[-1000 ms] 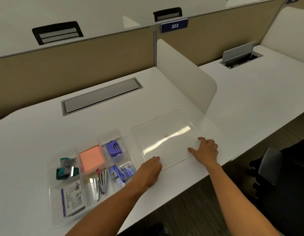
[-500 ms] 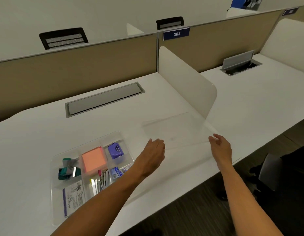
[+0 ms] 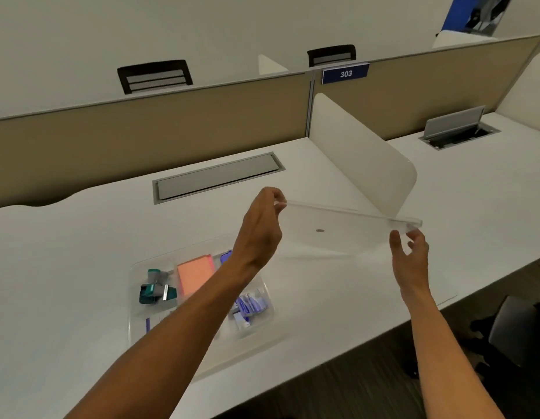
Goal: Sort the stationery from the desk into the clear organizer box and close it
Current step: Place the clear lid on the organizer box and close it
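A clear flat lid (image 3: 338, 231) hangs in the air above the white desk, tilted, its far edge up. My left hand (image 3: 261, 228) pinches its left corner and my right hand (image 3: 409, 255) grips its right corner. The clear organizer box (image 3: 135, 276) sits open on the desk below my left forearm. In its compartments I see a teal tape dispenser (image 3: 155, 290), an orange sticky-note pad (image 3: 194, 275) and blue packets (image 3: 250, 306). My forearm hides the middle compartments.
A white divider panel (image 3: 362, 155) stands right behind the lid. A grey cable hatch (image 3: 217, 176) lies flush in the desk at the back. The desk's front edge (image 3: 323, 361) runs close to the box. A dark chair (image 3: 516, 331) sits at lower right.
The lid lay flat on the desk to the right of the box; both hands have lifted it off the desk and raised it, tilting it. The view has shifted upward.
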Tool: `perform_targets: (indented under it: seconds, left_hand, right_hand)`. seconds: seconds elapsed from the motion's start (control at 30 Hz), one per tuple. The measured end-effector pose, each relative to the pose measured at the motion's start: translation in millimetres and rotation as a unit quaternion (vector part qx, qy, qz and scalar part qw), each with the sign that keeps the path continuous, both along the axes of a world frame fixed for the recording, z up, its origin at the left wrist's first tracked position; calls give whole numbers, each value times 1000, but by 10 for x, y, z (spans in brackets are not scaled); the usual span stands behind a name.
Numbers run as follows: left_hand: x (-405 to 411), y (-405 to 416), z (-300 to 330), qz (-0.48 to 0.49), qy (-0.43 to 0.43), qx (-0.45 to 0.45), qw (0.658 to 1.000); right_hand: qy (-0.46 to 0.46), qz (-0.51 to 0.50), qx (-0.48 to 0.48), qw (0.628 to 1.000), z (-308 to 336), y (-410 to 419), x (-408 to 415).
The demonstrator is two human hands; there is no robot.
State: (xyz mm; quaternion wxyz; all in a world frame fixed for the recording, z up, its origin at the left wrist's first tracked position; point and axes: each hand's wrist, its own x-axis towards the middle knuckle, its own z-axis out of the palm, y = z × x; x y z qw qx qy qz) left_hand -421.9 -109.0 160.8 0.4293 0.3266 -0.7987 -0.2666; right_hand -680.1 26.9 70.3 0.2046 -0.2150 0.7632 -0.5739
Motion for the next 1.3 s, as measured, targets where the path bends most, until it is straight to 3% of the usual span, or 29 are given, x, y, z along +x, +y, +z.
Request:
perform_targets:
  seconds: [0.17, 0.33, 0.47, 0.6, 0.8, 0.93, 1.1, 1.3]
  left_hand:
    - [362, -145, 239, 16, 17, 4, 1000]
    - [769, -281, 616, 62, 120, 25, 990]
    - [1174, -413, 850, 34, 200, 106, 974]
    - [1600, -565, 725, 69, 259, 229, 936]
    - [2285, -580, -100, 178, 213, 323, 905]
    - [2575, -426, -695, 283, 77, 329, 898]
    - [2737, -231, -1213, 274, 7, 419, 865]
    - [2674, -98, -1334, 226, 0, 403, 887]
  right_hand:
    - [-6, 96, -61, 993, 142, -177, 321]
    - [5, 125, -68, 990, 316, -368, 642]
    - [-19, 153, -114, 982, 494, -439, 940]
    - [-46, 187, -101, 976, 487, -503, 1348]
    - [-63, 210, -16, 976, 130, -562, 1966]
    - [-23, 230, 51, 972, -81, -601, 2145]
    - [10, 249, 97, 964, -261, -676, 2272]
    - [55, 206, 130, 968, -344, -758, 2244]
